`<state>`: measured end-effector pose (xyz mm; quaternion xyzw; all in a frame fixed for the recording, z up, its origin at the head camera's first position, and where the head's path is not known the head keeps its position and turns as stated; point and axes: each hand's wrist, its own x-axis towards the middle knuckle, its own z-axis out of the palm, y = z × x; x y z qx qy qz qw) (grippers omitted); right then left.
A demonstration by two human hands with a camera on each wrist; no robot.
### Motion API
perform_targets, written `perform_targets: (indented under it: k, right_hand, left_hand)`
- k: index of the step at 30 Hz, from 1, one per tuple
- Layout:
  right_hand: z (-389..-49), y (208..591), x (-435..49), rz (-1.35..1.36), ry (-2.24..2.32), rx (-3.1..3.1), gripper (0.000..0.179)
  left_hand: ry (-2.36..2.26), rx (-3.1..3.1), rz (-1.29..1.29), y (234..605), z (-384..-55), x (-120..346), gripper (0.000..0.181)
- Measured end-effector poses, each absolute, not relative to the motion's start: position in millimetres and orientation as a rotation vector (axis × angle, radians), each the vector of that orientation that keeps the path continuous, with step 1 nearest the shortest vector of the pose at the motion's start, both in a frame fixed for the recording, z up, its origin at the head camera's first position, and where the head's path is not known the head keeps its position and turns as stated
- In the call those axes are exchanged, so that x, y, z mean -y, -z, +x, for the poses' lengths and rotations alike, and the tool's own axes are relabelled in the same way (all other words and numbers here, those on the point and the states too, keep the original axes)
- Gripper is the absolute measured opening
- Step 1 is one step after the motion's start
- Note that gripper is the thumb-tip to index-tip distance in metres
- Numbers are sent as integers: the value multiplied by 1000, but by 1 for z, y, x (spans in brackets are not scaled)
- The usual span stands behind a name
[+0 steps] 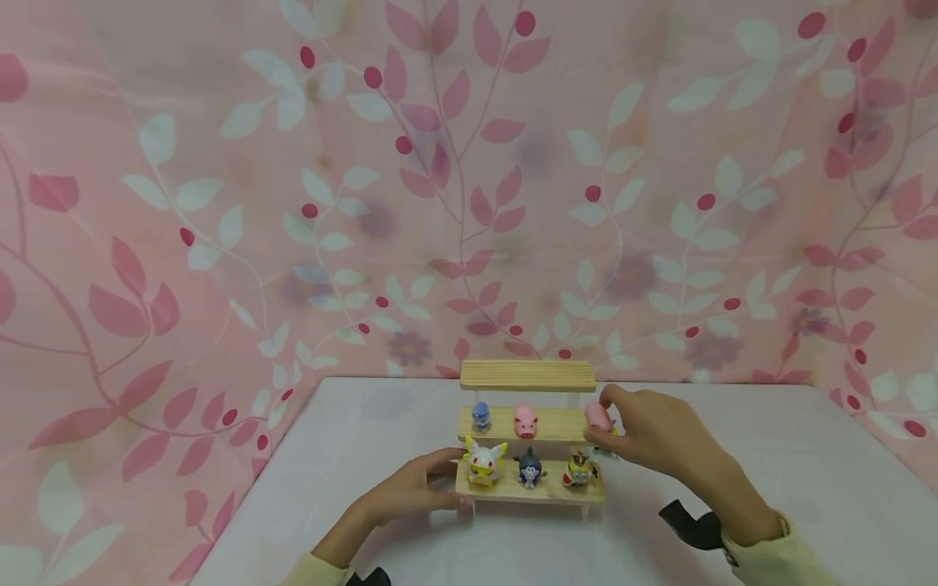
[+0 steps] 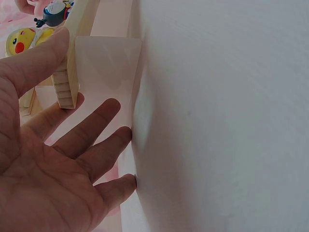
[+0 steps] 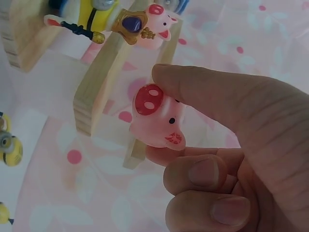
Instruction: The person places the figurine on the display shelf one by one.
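Observation:
A three-tier wooden display shelf stands on the table. My left hand holds the left end of its bottom tier, thumb at the front corner and index finger behind; the other fingers spread below the board in the left wrist view. My right hand pinches a pink pig figure between thumb and fingers, at the right end of the middle tier. On that tier are another pink pig and a small blue figure. A white-and-yellow eared figure, a dark-haired figure and a yellow-and-red figure line the bottom tier.
White cloth covers the table, with a pink leaf-patterned curtain behind. Small yellow figures stand beyond the shelf's right side, mostly hidden by my right hand in the head view. A black strap hangs at my right wrist.

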<state>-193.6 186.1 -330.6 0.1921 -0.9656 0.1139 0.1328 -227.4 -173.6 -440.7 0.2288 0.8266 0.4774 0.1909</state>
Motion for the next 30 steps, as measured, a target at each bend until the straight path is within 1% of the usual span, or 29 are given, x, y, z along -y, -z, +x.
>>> perform_targets:
  k: [8,17,25,30]
  right_hand:
    - [-210,330,-172,585,-373,2825,38]
    - [-220,337,-161,577,-404,2876,38]
    - [-221,341,-157,533,-420,2925,38]
    - [-221,342,-157,513,-405,2941,42]
  left_hand:
    - [-1346,-2326,622,439,-226,174,70]
    - [-1341,-2326,623,438,-226,172,71]
    - [-1342,-2325,629,438,-226,172,71]
    - [-1338,-2327,616,436,-224,171,70]
